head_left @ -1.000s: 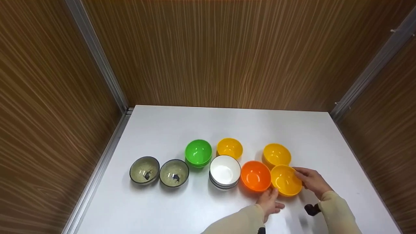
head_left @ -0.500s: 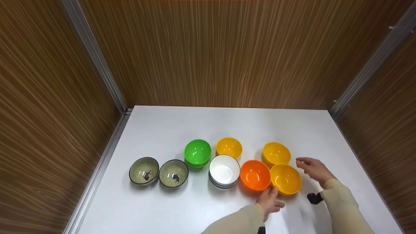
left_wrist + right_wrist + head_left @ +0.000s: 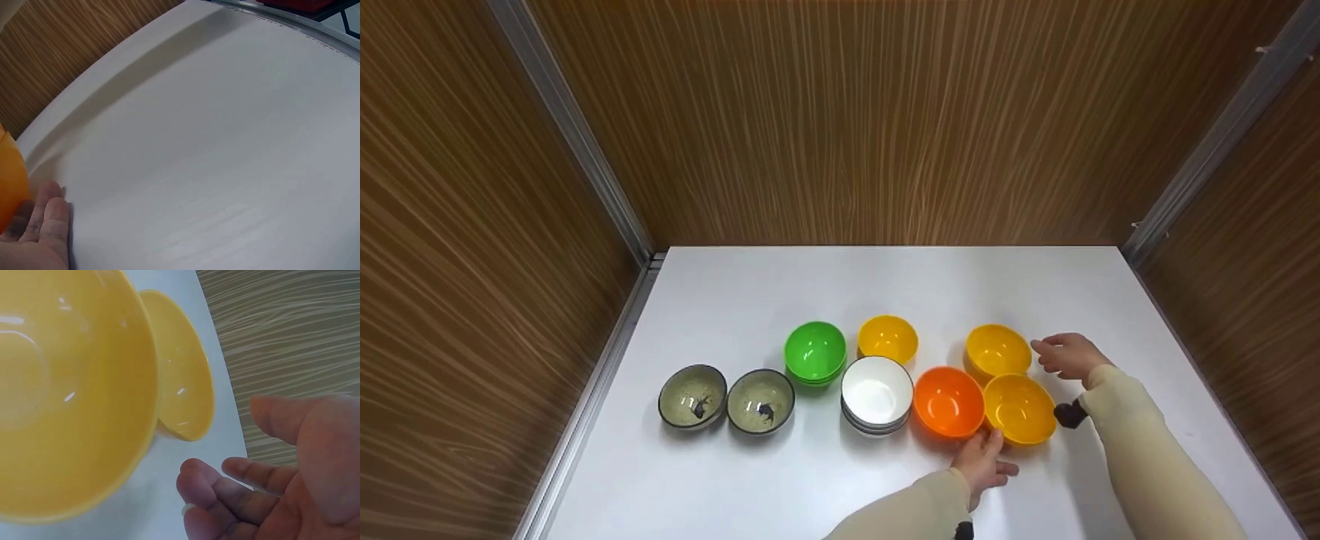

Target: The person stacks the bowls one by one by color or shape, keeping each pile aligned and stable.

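your left hand (image 3: 982, 463) lies at the orange bowl (image 3: 949, 403), fingers (image 3: 54, 225) extended, gripping nothing, beside the front yellow bowl (image 3: 1020, 409) on the counter (image 3: 735, 292); your right hand (image 3: 1069, 355), fingers loosely parted, holding nothing, is just beside the right rear yellow bowl (image 3: 997, 351).

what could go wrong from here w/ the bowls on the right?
1. The right hand is open beside the back-right yellow bowl, with no grip; a clumsy reach could nudge it.
2. The front yellow bowl sits right up against that bowl in the head view, so moving either might knock the other.
3. The left hand lies right at the orange bowl; a shift could push it into the white bowl stack.
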A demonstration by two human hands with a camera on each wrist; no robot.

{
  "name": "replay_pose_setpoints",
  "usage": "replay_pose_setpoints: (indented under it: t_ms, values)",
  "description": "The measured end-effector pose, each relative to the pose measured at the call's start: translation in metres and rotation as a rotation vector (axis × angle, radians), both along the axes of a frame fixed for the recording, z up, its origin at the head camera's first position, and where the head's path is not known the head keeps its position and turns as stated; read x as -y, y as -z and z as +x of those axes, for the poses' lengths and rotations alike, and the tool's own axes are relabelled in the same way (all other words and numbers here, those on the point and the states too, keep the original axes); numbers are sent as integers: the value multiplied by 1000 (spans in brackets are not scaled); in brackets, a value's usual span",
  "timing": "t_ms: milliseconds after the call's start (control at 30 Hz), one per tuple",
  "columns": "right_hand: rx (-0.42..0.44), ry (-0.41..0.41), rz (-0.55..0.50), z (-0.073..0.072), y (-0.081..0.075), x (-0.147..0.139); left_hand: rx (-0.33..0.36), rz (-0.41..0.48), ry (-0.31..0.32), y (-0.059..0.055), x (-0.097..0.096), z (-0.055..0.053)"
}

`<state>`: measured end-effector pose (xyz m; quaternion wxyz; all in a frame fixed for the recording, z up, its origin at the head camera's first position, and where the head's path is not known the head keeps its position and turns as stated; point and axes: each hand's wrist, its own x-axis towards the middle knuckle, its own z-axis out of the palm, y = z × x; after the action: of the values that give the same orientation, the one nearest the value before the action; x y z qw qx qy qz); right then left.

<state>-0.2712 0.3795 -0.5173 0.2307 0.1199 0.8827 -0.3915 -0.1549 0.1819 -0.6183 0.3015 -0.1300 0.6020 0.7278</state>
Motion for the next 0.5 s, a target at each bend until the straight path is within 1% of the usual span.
replay_pose_setpoints:
  t_ms: [200,500]
  values:
    - [55,-5,7,-10,5,5,-23,2,-11,0,-1,2]
    - [86,17,-20,-15,19,14,-8,-1,12,1,0,1]
